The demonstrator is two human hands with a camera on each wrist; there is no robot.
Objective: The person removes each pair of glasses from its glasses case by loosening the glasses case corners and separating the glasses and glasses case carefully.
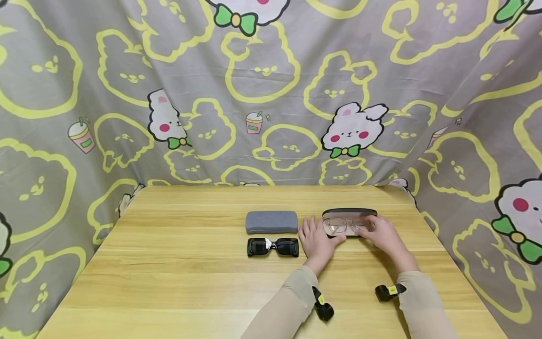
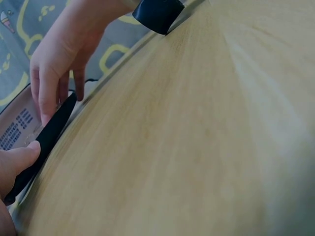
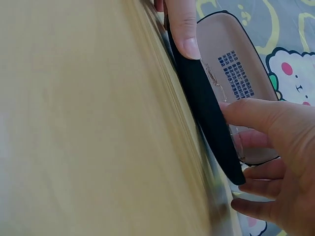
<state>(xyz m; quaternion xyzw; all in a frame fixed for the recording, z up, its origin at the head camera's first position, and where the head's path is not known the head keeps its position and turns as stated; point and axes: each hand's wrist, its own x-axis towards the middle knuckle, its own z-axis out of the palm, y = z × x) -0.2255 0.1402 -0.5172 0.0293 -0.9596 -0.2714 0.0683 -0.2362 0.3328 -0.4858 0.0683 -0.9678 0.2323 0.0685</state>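
Note:
An open glasses case point(image 1: 349, 213) with a dark outside and pinkish lining stands at the right of the table. Thin-rimmed eyeglasses point(image 1: 337, 225) with clear lenses lie inside it. My left hand point(image 1: 317, 240) holds the case at its front left corner; the thumb point(image 3: 187, 37) laps over the front rim and the other fingers lie along the left side. My right hand point(image 1: 384, 235) reaches into the right end, thumb and index finger pinching the eyeglasses there. In the right wrist view its remaining fingers point(image 3: 261, 189) extend beyond the case's end. Part of the frame is hidden behind the fingers.
Left of my left hand, a closed grey-blue glasses case point(image 1: 272, 222) lies on the wooden table point(image 1: 169, 273). Black sunglasses point(image 1: 273, 247) lie just in front of it. A patterned curtain point(image 1: 271, 108) hangs behind the table and along both sides.

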